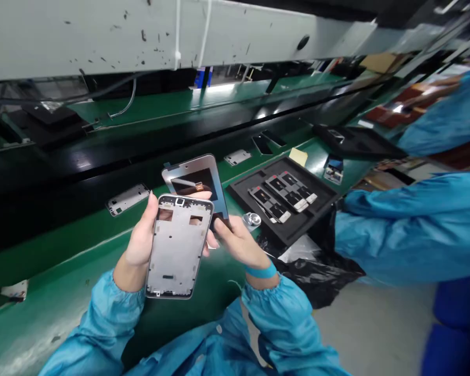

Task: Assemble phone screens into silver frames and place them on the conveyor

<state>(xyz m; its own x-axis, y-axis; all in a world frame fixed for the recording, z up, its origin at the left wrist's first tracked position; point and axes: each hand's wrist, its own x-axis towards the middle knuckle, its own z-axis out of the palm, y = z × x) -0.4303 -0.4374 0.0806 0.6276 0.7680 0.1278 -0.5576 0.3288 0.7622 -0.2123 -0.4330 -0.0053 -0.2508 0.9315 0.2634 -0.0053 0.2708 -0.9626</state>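
My left hand (pixel 141 237) is closed around a silver phone frame (pixel 176 256), its flat inner face with small cutouts turned up toward me. My right hand (pixel 241 241) grips a phone screen (pixel 216 183) by its lower edge. The screen's metallic back shows, with a black patch and a copper-coloured flex cable. It sits just behind the frame's top end, partly covered by it; whether the two touch I cannot tell. A blue band circles my right wrist. Just right of my right hand lies a small shiny round object (pixel 252 219).
A black foam tray (pixel 241 190) holds several phone parts, with black plastic (pixel 317 282) beneath it. Phone frames (pixel 128 199) and dark screens (pixel 261 144) lie along the green bench. A blue-sleeved co-worker (pixel 407 224) is close on the right. A grey beam (pixel 102 36) spans overhead.
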